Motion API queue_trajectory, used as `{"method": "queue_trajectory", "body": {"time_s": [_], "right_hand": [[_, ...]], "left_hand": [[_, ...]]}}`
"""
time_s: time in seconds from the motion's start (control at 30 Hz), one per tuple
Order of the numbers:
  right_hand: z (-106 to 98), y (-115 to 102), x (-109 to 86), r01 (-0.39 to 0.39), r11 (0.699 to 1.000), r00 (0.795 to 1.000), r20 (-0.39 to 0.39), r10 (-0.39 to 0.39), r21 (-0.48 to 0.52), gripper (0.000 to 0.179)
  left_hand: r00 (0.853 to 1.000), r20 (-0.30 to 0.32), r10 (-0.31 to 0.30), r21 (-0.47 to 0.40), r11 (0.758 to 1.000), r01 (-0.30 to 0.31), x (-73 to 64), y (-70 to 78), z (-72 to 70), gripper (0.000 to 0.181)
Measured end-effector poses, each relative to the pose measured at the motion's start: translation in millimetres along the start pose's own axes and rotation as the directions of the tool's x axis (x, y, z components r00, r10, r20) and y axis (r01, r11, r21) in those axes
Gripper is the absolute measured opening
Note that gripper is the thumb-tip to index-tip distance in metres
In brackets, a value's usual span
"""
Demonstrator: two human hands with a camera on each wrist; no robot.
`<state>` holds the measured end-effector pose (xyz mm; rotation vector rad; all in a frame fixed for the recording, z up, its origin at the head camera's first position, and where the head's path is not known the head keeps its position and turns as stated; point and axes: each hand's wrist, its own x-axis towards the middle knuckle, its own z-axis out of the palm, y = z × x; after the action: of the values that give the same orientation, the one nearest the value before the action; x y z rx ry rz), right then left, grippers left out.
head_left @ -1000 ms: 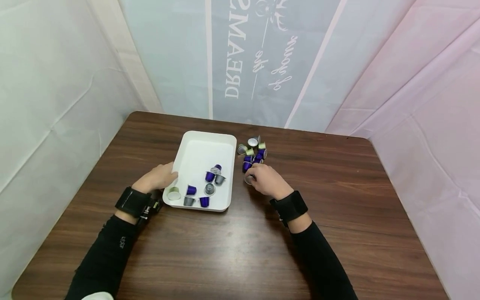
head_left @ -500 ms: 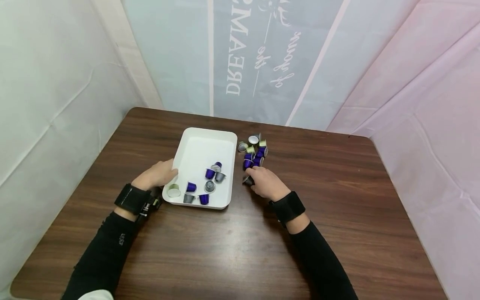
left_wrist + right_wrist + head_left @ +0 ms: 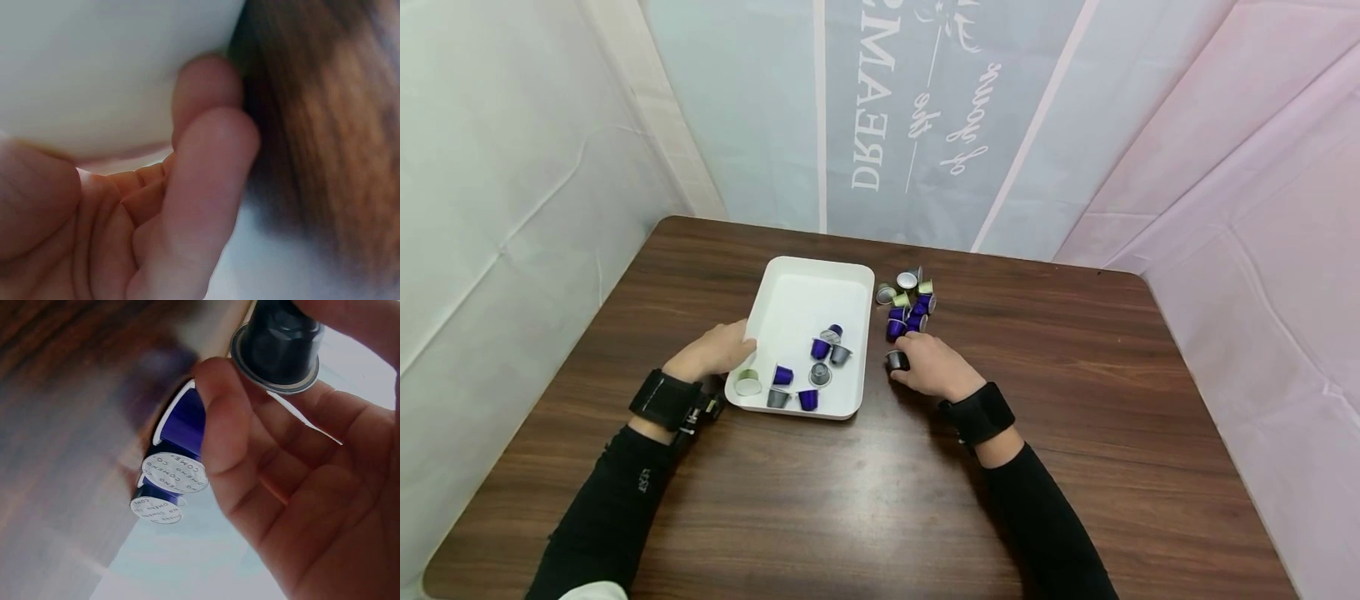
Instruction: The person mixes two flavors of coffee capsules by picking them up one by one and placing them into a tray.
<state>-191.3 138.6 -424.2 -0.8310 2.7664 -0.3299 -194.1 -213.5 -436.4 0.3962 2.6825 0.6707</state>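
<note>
At the tray's left side my left hand [image 3: 718, 348] grips the rim of the white tray [image 3: 801, 296]. Its fingers [image 3: 203, 169] press against the tray's edge in the left wrist view. My right hand [image 3: 936, 365] pinches a dark grey coffee capsule [image 3: 281, 347] by its body, just right of the tray; the capsule's rim faces my fingers in the right wrist view. Inside the tray lie several purple capsules [image 3: 808, 400], grey capsules [image 3: 840, 355] and a pale green capsule [image 3: 747, 382], mostly toward the near half.
Beyond my right hand, a loose cluster of capsules sits beside the tray's right edge: purple capsules [image 3: 897, 328], green capsules [image 3: 901, 299] and a capsule with its silver lid [image 3: 907, 281] showing. The brown wooden table [image 3: 865, 517] ends at a printed curtain [image 3: 775, 125] behind.
In my right hand the capsule has been turned, its pale lid showing earlier and its dark body showing now. The left hand and tray keep their places.
</note>
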Motion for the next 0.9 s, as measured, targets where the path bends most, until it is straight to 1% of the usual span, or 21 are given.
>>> {"method": "queue_trajectory", "body": {"time_s": [0.17,0.23,0.37,0.57,0.77,0.9], "right_hand": [[-6,-3,-2.5,0.001,0.999,1.000,-0.007,-0.001,0.052,0.036],[-9,-5,-3.8,0.011,0.997,1.000,-0.017,-0.010,0.078,0.033],[-14,-8,-6.1,0.030,0.995,0.999,-0.047,-0.025,0.099,0.031],[-20,-15,-6.2,0.084,0.989,0.992,-0.105,-0.072,0.120,0.029],[-34,-29,-2.7,0.152,0.984,0.982,-0.131,-0.139,0.093,0.022],[-41,-41,1.6,0.194,0.980,0.973,-0.135,-0.187,0.043,0.018]], "left_hand": [[1.000,0.013,-0.014,-0.007,1.000,0.014,0.0,-0.3,0.0,0.050],[1.000,0.021,-0.019,-0.016,1.000,0.019,0.3,-1.0,-0.4,0.051],[0.999,0.039,-0.027,-0.031,0.999,0.028,1.0,-1.9,-0.6,0.051],[1.000,0.024,-0.015,-0.008,1.000,0.016,-1.2,-1.3,-1.0,0.051],[0.999,0.027,-0.017,-0.018,1.000,0.018,-1.3,-0.2,-0.9,0.051],[0.999,0.035,-0.018,-0.035,0.999,0.019,-1.2,0.4,-0.6,0.051]]}}
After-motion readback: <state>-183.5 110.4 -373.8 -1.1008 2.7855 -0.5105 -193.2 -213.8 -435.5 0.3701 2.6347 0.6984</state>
